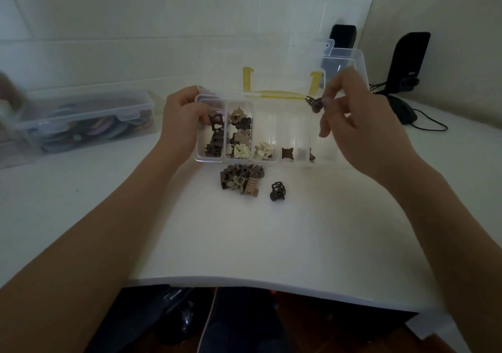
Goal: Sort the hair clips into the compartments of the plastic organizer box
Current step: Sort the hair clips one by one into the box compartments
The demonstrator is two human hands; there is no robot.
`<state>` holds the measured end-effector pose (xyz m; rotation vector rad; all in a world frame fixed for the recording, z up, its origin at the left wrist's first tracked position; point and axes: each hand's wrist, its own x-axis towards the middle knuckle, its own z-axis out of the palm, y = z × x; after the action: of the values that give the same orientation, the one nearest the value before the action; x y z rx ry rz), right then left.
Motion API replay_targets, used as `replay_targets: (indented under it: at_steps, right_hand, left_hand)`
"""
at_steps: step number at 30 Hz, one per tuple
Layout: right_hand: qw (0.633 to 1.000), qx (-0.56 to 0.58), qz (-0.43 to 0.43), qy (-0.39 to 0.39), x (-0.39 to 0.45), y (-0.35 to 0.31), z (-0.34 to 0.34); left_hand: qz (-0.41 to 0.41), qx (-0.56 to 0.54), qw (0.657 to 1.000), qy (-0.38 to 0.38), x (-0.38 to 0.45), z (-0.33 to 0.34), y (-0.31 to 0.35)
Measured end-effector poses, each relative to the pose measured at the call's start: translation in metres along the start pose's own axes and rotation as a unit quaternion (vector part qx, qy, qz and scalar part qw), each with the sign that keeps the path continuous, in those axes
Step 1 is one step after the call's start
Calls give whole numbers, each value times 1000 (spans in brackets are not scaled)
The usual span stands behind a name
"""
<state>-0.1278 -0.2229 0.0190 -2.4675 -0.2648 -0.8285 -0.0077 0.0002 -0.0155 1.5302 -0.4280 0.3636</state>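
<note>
The right hand (350, 113) pinches a small dark brown claw hair clip (315, 104) above the far right end of the clear plastic organizer box (328, 146), while the left hand (184, 116) grips the box's left end. The clip probably belongs with matching dark ones; lowering it well inside one compartment before letting go would stop it bouncing out. The pile of unsorted brown and beige clips (241, 180) waits on the white tabletop (271, 244). Blur hides the rightmost compartments' contents.

The organizer box (267, 160) sits on the table (244, 244) before me; loose clips (240, 180) lie just in front of it, another lidded box (89, 122) far left, speakers (408, 62) behind right.
</note>
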Motion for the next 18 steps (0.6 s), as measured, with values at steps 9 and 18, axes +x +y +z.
replay_targets:
  at_steps: [9, 18]
  right_hand:
    - [994, -72, 32, -73, 0, 5, -6]
    - [983, -172, 29, -50, 2, 9, -12]
  left_hand:
    - [-3, 16, 1000, 8, 2, -1, -3]
    - [-16, 14, 1000, 17, 5, -1, -4]
